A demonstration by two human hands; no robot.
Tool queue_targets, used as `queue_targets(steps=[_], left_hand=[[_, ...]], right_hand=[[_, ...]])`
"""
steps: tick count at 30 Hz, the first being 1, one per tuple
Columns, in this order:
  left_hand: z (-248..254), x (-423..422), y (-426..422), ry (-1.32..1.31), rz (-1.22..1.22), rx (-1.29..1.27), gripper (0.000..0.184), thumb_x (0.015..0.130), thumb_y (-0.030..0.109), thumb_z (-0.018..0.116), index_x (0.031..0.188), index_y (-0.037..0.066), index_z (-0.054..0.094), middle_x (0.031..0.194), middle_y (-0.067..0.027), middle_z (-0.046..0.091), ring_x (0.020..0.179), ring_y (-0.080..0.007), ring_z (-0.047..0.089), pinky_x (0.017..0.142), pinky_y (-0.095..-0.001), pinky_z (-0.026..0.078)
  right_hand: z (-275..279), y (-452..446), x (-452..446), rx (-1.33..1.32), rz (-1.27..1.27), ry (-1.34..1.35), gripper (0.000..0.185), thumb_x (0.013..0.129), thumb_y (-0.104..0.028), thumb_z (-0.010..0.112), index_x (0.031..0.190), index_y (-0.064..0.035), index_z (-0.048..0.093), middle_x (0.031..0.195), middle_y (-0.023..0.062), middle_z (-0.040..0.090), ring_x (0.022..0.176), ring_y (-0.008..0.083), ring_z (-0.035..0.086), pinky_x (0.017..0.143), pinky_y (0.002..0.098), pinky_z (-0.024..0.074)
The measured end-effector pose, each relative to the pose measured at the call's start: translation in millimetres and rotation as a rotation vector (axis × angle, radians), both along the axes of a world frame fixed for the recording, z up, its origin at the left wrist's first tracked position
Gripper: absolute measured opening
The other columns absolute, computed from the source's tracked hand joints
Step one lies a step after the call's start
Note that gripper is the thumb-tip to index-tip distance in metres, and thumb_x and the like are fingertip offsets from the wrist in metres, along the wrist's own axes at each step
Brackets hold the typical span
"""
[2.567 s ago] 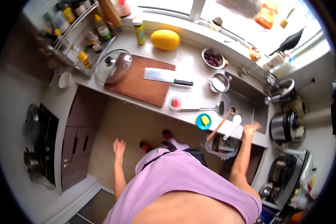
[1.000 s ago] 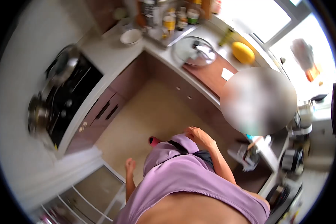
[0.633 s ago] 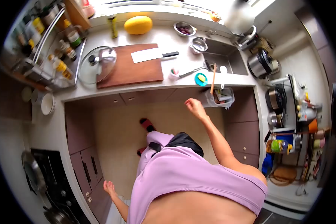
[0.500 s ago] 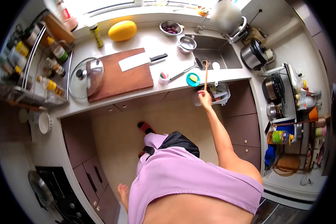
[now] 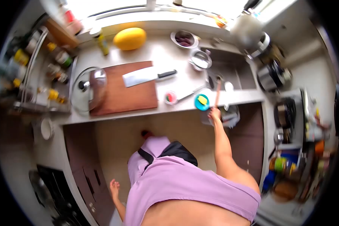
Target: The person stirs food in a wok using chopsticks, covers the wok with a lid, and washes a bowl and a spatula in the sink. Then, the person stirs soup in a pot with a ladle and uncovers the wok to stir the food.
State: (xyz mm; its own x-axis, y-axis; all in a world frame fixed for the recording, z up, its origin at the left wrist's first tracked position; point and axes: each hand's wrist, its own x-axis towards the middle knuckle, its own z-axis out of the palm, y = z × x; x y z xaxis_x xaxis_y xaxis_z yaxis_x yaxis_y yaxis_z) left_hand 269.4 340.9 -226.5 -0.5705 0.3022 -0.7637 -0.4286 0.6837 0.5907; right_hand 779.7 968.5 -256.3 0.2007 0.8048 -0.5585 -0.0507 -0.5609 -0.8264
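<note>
My right hand (image 5: 215,113) is closed around a pair of wooden chopsticks (image 5: 217,94), held close together at the counter's front edge and pointing toward the sink. Just left of that hand lies a small teal dish (image 5: 200,107) with a yellow piece (image 5: 202,99) on it. A white spoon-like utensil (image 5: 228,87) rests at the sink's front edge, right of the chopsticks. Below the hand, a bin with a clear liner (image 5: 231,116) hangs against the cabinet front. Low at my left side, my left hand (image 5: 115,186) is free, its fingers apart and touching nothing.
A cleaver (image 5: 140,77) lies on the wooden cutting board (image 5: 126,100) beside a glass lid (image 5: 79,98). A yellow melon (image 5: 130,38), a bowl of purple fruit (image 5: 184,39), metal bowls (image 5: 200,60) and a small cup (image 5: 170,98) stand near the sink (image 5: 237,71).
My view has shifted and blurred, with the counter now lower in the picture. My right hand still grips the chopsticks. My left hand has lifted and moved slightly outward.
</note>
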Motion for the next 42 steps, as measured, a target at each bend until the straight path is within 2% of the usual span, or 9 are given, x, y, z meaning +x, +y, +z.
queue_targets(steps=[1,2,5,14,20,26,34,38,42], left_hand=[[7,-2,7,0.072,-0.065,0.016,0.029,0.093,0.013,0.050,0.122,0.013,0.049,0.081,0.0005,0.059,0.065,-0.0055,0.053,0.052,-0.0188,0.040],[0,-7,9,0.178,-0.178,-0.002,0.029,0.092,0.012,0.050,0.122,0.010,0.050,0.092,-0.0040,0.062,0.076,-0.0123,0.059,0.063,-0.0236,0.047],[83,6,114,0.475,-0.154,0.152,0.029,0.093,0.012,0.050,0.121,0.005,0.052,0.114,-0.0115,0.060,0.104,-0.0206,0.059,0.087,-0.0310,0.046],[265,5,292,0.265,-0.235,0.921,0.044,0.098,0.029,0.041,0.136,0.004,0.039,0.122,-0.0082,0.056,0.112,-0.0129,0.048,0.096,-0.0283,0.037],[270,-15,237,0.274,0.180,1.102,0.034,0.099,0.034,0.037,0.099,0.005,0.055,0.108,-0.0052,0.057,0.113,-0.0153,0.049,0.098,-0.0318,0.037],[289,-46,151,0.001,0.831,1.277,0.029,0.094,0.039,0.049,0.086,0.012,0.056,0.095,0.0008,0.056,0.103,-0.0131,0.053,0.095,-0.0297,0.037],[294,-144,0,-0.024,0.549,1.092,0.030,0.095,0.030,0.051,0.114,0.007,0.054,0.116,-0.0006,0.053,0.116,-0.0138,0.047,0.090,-0.0267,0.043],[314,-266,-120,0.626,-0.213,0.513,0.027,0.095,0.025,0.050,0.109,0.003,0.055,0.105,-0.0059,0.058,0.103,-0.0178,0.057,0.085,-0.0332,0.045],[306,-415,-227,1.699,-0.075,-0.453,0.028,0.083,0.024,0.063,0.101,0.003,0.059,0.098,-0.0117,0.058,0.099,-0.0288,0.052,0.085,-0.0410,0.042]], right_hand=[[70,-7,-49,-0.074,0.034,-0.731,0.029,0.089,-0.021,0.049,0.064,-0.0071,0.051,0.055,0.0027,0.051,0.043,0.0149,0.049,0.036,0.0289,0.0359],[91,-19,-70,0.390,0.029,-0.843,0.034,0.088,-0.013,0.046,0.054,-0.0081,0.049,0.053,0.0004,0.045,0.044,0.0125,0.044,0.039,0.0254,0.0360],[120,-25,-129,0.565,-0.494,0.005,0.010,0.094,-0.014,0.044,0.088,-0.0062,0.047,0.066,-0.0043,0.042,0.054,0.0065,0.040,0.044,0.0227,0.0298],[282,-208,-389,0.397,1.304,0.387,0.026,0.099,-0.031,0.041,0.096,-0.0063,0.050,0.071,-0.0038,0.042,0.059,0.0026,0.036,0.050,0.0159,0.0297],[301,-269,-451,0.511,1.753,0.390,0.017,0.096,-0.012,0.046,0.107,0.0000,0.049,0.076,-0.0013,0.046,0.062,0.0046,0.039,0.051,0.0189,0.0325],[302,-347,-520,1.655,1.506,0.476,0.077,0.066,-0.034,0.082,0.126,-0.0056,0.042,0.106,0.0119,0.044,0.093,0.0250,0.046,0.080,0.0366,0.0422],[305,-488,-670,1.463,1.420,0.609,0.042,0.093,-0.041,0.039,0.099,-0.0045,0.061,0.103,0.0148,0.044,0.089,0.0259,0.048,0.076,0.0358,0.0435],[323,-529,-706,1.222,1.012,0.741,0.046,0.095,-0.035,0.029,0.089,0.0031,0.055,0.098,0.0142,0.044,0.083,0.0221,0.052,0.072,0.0349,0.0509],[306,-512,-705,0.783,0.877,0.741,0.047,0.096,-0.037,0.026,0.087,0.0007,0.051,0.090,0.0106,0.047,0.085,0.0208,0.053,0.076,0.0357,0.0500]])
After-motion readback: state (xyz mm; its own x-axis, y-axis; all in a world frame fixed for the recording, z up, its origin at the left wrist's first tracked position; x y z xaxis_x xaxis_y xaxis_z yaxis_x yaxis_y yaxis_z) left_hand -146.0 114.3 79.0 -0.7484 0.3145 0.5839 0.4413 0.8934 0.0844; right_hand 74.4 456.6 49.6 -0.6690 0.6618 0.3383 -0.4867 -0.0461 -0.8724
